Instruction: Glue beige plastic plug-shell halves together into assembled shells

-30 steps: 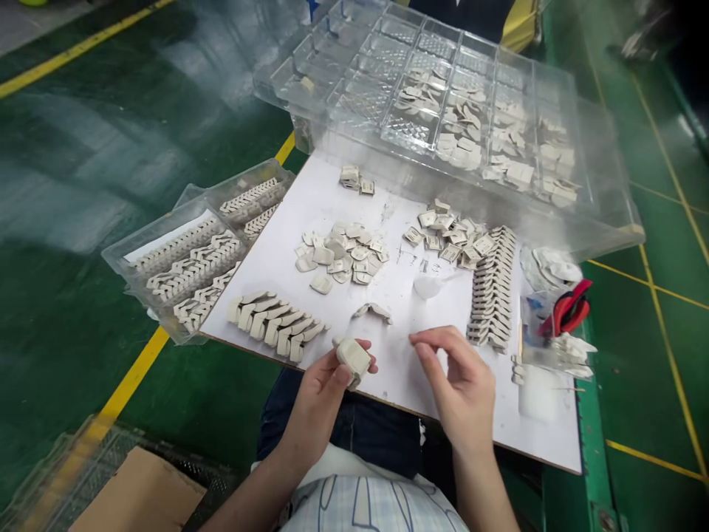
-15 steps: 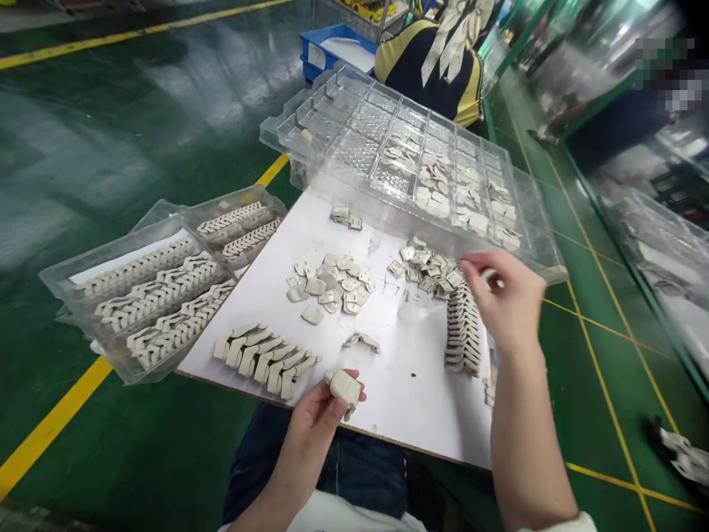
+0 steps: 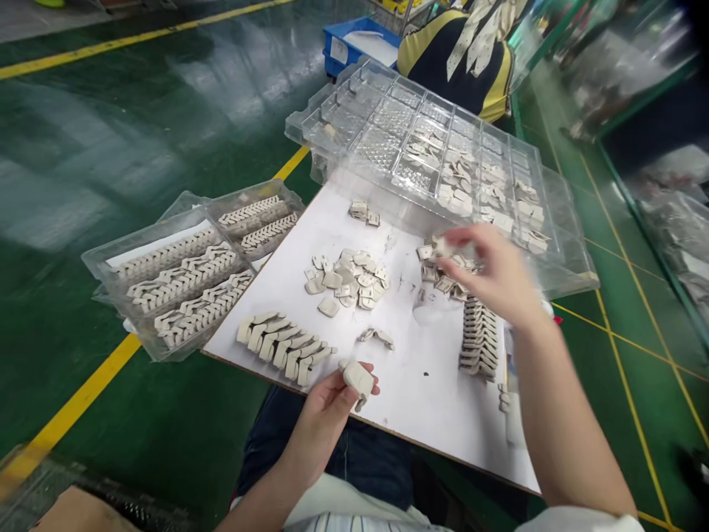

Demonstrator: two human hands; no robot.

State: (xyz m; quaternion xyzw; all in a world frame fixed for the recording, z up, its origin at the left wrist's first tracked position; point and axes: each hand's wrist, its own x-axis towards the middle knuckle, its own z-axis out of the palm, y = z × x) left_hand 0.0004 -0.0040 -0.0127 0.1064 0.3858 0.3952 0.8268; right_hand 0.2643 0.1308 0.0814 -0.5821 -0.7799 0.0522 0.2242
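My left hand [image 3: 329, 410] is closed on a beige plastic part [image 3: 359, 378] with a rounded-square face, held over the board's front edge. A small dark-tipped end sticks out below it. Over a pile of small square beige pieces [image 3: 443, 284], my right hand [image 3: 490, 270] pinches a small beige piece [image 3: 441, 247] between thumb and fingers; motion blurs its outline. Between the hands, a single curved beige part [image 3: 377, 338] lies on the white board [image 3: 410, 414]. Loose rounded beige covers [image 3: 348, 279] form a heap left of the square pieces.
A row of joined beige parts [image 3: 285, 346] lines the board's left front, and a stack [image 3: 478, 340] stands at right. Clear compartment trays [image 3: 382, 148] lie across the far end. Filled trays [image 3: 166, 277] sit at left. A person in dark and yellow [image 3: 437, 52] is beyond.
My right hand has moved left and down, from above the stack's far end onto the square-piece pile. My left hand keeps its part. The whole view has shifted slightly.
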